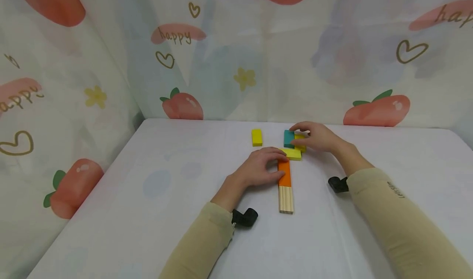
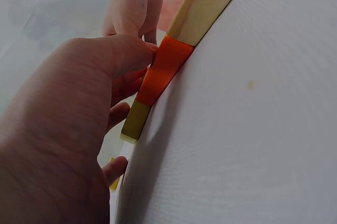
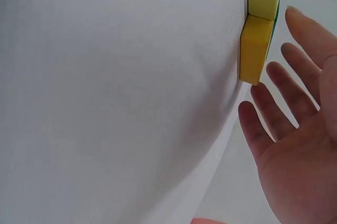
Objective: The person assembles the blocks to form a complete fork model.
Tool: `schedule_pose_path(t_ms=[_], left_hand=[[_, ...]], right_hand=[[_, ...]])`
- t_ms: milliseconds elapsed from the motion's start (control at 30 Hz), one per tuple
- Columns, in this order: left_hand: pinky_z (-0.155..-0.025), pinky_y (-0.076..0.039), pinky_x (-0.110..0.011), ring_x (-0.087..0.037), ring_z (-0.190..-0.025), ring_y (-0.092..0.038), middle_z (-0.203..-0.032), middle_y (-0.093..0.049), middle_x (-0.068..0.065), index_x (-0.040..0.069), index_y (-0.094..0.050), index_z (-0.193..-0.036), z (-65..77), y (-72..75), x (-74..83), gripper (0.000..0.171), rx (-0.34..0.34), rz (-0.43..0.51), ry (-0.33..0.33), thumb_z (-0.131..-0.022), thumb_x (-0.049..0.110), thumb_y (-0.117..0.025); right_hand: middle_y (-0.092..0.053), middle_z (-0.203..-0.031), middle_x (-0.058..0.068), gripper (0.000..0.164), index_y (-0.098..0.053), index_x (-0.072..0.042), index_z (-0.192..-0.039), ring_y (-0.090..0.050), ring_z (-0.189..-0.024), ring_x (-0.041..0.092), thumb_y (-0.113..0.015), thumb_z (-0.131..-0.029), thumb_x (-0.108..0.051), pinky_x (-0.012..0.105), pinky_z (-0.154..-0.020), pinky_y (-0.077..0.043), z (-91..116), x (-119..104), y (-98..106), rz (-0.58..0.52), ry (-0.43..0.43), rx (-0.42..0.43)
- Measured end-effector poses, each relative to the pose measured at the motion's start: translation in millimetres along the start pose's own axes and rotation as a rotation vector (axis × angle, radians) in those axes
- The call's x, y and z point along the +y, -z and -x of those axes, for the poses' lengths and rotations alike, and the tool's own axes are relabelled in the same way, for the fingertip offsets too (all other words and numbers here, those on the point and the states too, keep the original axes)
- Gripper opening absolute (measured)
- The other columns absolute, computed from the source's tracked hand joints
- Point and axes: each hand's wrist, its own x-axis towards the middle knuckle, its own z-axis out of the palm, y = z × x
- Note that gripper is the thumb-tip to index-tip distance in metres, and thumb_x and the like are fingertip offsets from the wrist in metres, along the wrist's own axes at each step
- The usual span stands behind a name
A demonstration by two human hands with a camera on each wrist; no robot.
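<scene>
An orange block (image 1: 285,176) lies end to end with a striped plain wooden block (image 1: 286,200) on the white table. My left hand (image 1: 260,167) rests at the orange block's left side, its thumb and index fingertip against it, the other fingers loosely spread. Across its far end lies a light yellow block (image 1: 293,154), partly behind the left fingers. Farther back, a teal block (image 1: 289,138) stands beside a deeper yellow block (image 1: 301,142). My right hand (image 1: 318,137) hovers over these two, thumb and fingers apart. In the right wrist view, its fingers (image 3: 288,95) are relaxed beside the yellow block (image 3: 255,50).
A separate yellow block (image 1: 256,137) lies to the left near the table's back edge. Patterned cloth (image 1: 221,57) hangs behind and along the left side. Black wrist cameras stick out by the left sleeve (image 1: 207,234) and the right sleeve (image 1: 399,217).
</scene>
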Motion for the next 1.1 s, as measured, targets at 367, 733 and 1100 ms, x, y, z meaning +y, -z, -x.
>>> schedule_pose_path(t_ms=[367,733,1100], left_hand=[[-0.115,-0.028,-0.031,-0.008,-0.133,-0.043,-0.138,-0.057,0.007,0.02,-0.07,-0.127,0.2,1.1,-3.8,0.033,0.016,-0.018,-0.014,-0.095,0.027,-0.066],[-0.113,-0.029,-0.026,-0.007,-0.132,-0.045,-0.136,-0.058,0.007,0.019,-0.071,-0.125,-0.5,-2.7,-6.4,0.032,0.025,-0.018,-0.048,-0.095,0.027,-0.066],[-0.112,-0.03,-0.024,-0.007,-0.131,-0.046,-0.135,-0.059,0.006,0.018,-0.071,-0.125,-0.2,-2.3,-6.3,0.032,0.03,-0.014,-0.055,-0.094,0.026,-0.067]], right_hand=[[-0.043,-0.148,0.028,0.053,-0.057,-0.006,-0.139,-0.041,-0.132,0.051,-0.072,-0.095,-0.033,0.066,-0.106,-0.036,-7,-4,-4,0.036,0.004,-0.002],[-0.046,-0.146,0.028,0.051,-0.056,-0.005,-0.14,-0.043,-0.129,0.047,-0.071,-0.096,-0.027,0.062,-0.106,-0.038,-10,-2,-10,0.043,-0.007,-0.012],[-0.048,-0.142,0.027,0.05,-0.056,-0.005,-0.14,-0.044,-0.126,0.046,-0.071,-0.096,-0.025,0.062,-0.107,-0.037,-10,-4,-11,0.04,-0.006,-0.006]])
